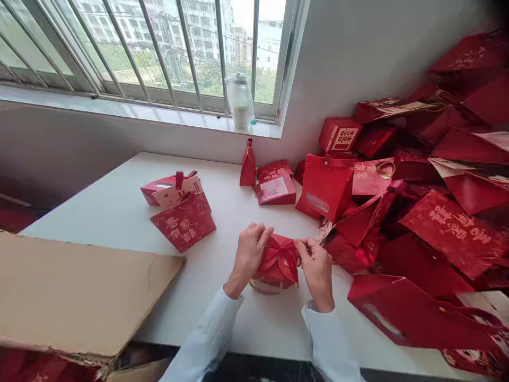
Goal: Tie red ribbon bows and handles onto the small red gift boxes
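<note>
A small red gift box [274, 276] with gold print stands on the white table in front of me, a red ribbon [280, 249] across its folded top. My left hand [249, 255] is at its upper left, thumb and fingers pinched together at the ribbon's left side. On the opposite side, my right hand [317, 267] pinches the ribbon's right end close to the box corner. The fingertips partly hide what each hand grips. Between the hands the ribbon looks gathered at its middle.
A big pile of red gift boxes [449, 228] covers the table's right side. Several more stand at the back, near a red box [276, 191], and at left, near a printed box [185, 223]. A cardboard box flap [79, 292] overlaps the table's left. A bagged jar [239, 103] sits on the windowsill.
</note>
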`<state>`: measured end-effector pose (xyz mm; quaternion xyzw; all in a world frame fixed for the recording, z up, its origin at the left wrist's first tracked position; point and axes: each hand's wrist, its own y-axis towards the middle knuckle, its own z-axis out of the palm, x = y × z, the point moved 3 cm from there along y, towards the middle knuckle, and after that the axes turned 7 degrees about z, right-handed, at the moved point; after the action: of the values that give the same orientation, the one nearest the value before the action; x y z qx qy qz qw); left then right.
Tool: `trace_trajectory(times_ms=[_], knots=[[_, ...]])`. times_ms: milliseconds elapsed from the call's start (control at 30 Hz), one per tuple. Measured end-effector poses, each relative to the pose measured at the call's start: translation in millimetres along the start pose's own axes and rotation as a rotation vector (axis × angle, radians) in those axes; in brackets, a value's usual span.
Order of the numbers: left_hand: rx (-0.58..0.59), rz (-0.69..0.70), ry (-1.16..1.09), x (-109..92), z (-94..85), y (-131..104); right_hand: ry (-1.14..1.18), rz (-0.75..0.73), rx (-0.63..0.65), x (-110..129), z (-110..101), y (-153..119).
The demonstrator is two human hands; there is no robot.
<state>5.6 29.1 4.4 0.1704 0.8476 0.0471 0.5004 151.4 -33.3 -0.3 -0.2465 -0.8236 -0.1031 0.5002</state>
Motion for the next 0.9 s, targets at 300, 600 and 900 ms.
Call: trace_trajectory(times_ms=[300, 600, 900], knots=[[-0.036, 0.046, -0.011, -7, -4.1, -5, 0.018, -0.021, 0.012, 0, 0, 0], [0.126, 0.171, 0.1, -20, -0.1, -13, 0.05, -0.029, 0.035, -2, 0, 0], [0.359, 0.229, 0.092, -14, -5.6, -5, 0.027, -0.074, 0.072, 0, 1, 3]])
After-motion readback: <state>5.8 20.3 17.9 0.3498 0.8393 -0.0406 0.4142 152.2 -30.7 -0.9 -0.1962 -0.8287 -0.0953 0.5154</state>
